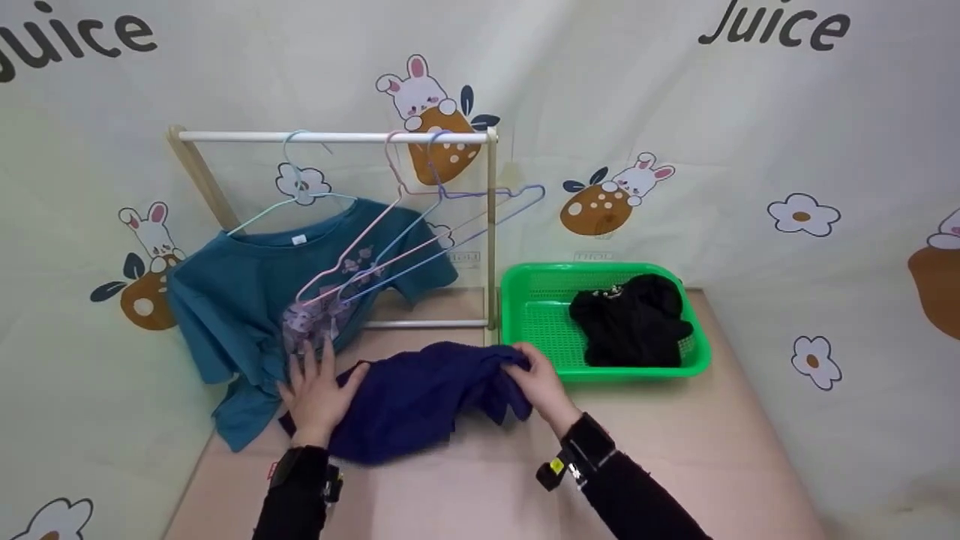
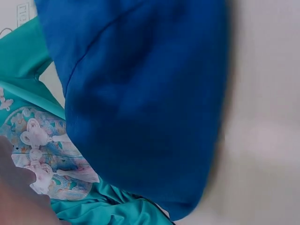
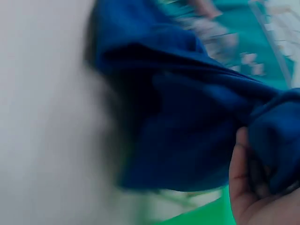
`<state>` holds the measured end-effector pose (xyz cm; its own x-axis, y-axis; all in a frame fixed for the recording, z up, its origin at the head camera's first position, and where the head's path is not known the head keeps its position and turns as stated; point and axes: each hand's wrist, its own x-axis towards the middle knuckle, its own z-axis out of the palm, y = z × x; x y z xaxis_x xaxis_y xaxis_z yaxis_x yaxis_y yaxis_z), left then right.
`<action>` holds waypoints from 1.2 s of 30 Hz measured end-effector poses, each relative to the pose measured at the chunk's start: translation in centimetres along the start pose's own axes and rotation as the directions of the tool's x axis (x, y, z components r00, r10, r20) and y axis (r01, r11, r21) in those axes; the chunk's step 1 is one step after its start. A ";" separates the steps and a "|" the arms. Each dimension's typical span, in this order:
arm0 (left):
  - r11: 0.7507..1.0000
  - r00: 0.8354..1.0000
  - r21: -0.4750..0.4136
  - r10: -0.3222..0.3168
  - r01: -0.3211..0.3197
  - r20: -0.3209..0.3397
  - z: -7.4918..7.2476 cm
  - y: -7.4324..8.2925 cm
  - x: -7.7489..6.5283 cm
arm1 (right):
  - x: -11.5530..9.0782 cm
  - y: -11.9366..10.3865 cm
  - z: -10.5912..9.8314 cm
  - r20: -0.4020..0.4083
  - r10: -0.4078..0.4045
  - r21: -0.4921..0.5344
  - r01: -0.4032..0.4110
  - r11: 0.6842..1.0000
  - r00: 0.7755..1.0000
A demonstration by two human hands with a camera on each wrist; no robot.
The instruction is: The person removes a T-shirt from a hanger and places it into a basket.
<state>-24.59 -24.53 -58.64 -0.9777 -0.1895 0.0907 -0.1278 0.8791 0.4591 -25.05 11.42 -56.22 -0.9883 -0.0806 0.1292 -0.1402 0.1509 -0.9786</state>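
Black "Juice" lettering shows twice on pale patterned backdrop.
Right hand: grip clamped on navy cloth garment; left hand: fingers apart, by teal short-sleeved shirt, white collar label illegible.

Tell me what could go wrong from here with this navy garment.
The pink hanger and blue hanger jut out near the left hand, so lifting might snag them. The navy garment lies close against the teal shirt, which could get dragged along. The right hand grips only one end, so the rest may bunch or slip.
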 end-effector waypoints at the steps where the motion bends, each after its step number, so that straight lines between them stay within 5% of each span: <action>1: 1.000 1.000 0.001 0.008 -0.008 -0.001 0.1 0.1 -0.1 | 0.4 -0.7 0.0 -0.016 -0.005 0.059 0.006 0.998 1.000; 8: 0.998 0.998 0.007 0.063 -0.063 0.001 0.6 0.2 -0.9 | 3.1 -6.4 -1.0 -0.095 -0.074 0.409 0.107 0.906 0.993; 16: 0.998 0.998 0.024 0.061 -0.061 -0.013 1.3 -0.1 -1.6 | 5.4 -13.0 -4.2 -0.218 -0.217 0.581 0.305 0.754 0.952; 19: 0.998 0.999 0.035 0.053 -0.053 -0.004 1.4 -0.1 -1.8 | 6.1 -15.2 -5.8 -0.283 -0.270 0.598 0.390 0.700 0.920; 26: 0.998 0.999 0.033 0.049 -0.050 0.020 1.1 -0.2 -2.1 | 7.6 -19.5 -9.7 -0.459 -0.380 0.564 0.594 0.574 0.803; 36: 0.998 0.999 0.031 0.052 -0.052 0.007 1.3 -0.5 -2.2 | 9.2 -22.2 -14.0 -0.564 -0.414 0.550 0.699 0.458 0.715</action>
<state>-22.64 -23.97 -60.24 -0.9842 -0.1404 0.1077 -0.0820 0.9011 0.4258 -31.88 21.15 -31.09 -0.6817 0.4353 0.5881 -0.7222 -0.5290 -0.4456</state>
